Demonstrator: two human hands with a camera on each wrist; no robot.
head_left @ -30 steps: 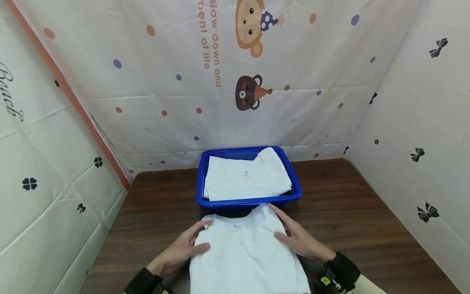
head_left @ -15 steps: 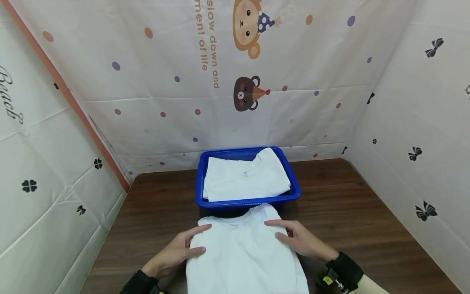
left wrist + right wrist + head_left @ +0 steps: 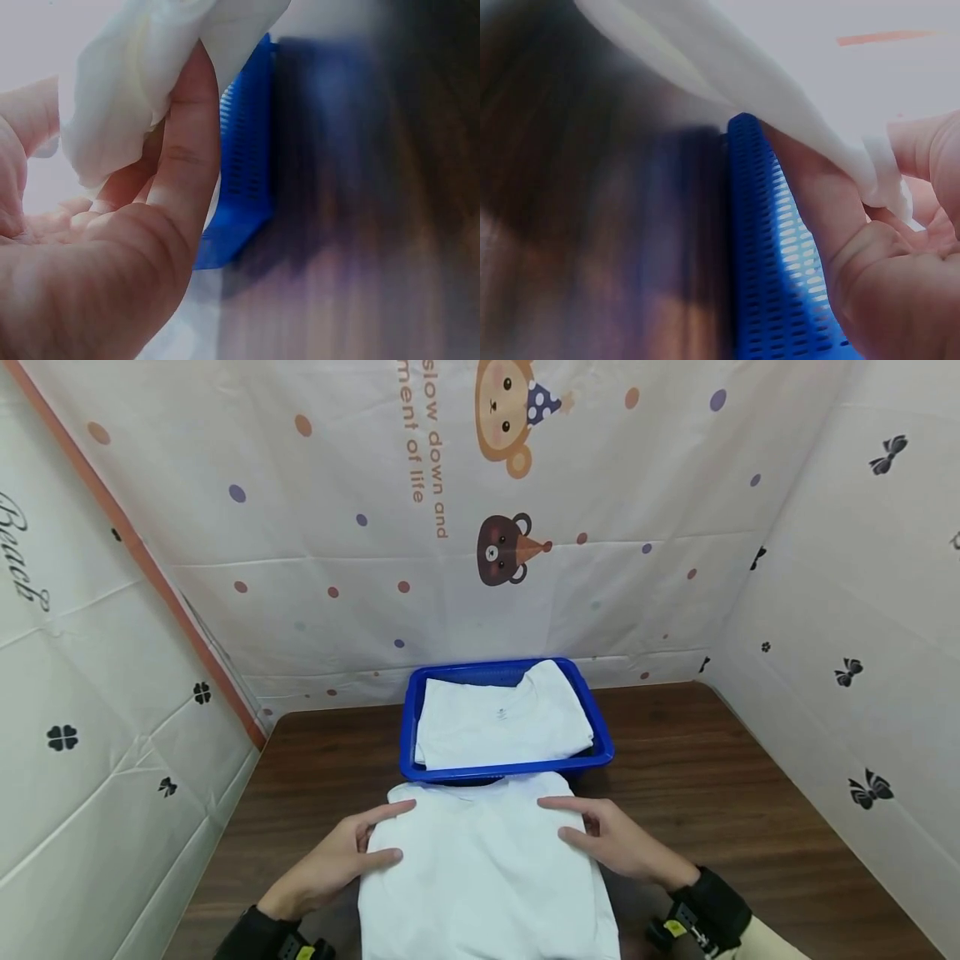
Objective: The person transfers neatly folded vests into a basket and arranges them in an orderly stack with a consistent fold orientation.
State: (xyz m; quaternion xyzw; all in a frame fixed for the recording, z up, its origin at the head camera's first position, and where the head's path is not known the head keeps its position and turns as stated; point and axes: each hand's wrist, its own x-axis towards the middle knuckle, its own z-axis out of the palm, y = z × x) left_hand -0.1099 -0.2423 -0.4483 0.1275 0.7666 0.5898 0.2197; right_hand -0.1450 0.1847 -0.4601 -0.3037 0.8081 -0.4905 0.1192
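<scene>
A white T-shirt [image 3: 483, 877] hangs between both hands in front of the blue basket, its neckline toward the basket. On its left side my left hand [image 3: 330, 864] pinches the cloth, thumb and index finger over the top. The right hand [image 3: 622, 843] grips the opposite side in much the same way. Seen from the left wrist, folded cloth [image 3: 127, 90] lies between thumb and fingers. The right wrist view has the shirt edge [image 3: 802, 112] pinched too, held above the tabletop. The shirt's lower end runs out of the head view.
Just beyond the shirt, the blue plastic basket [image 3: 408, 727] with perforated sides stands at the back of the brown wooden table [image 3: 322, 760]. A folded white shirt [image 3: 502, 727] lies in it. Printed white sheets [image 3: 315, 635] rise behind and beside the table.
The left hand has moved left, and the shirt is spread wider between the hands. Its collar edge now sits closer to the basket's front rim. My right hand has shifted only slightly.
</scene>
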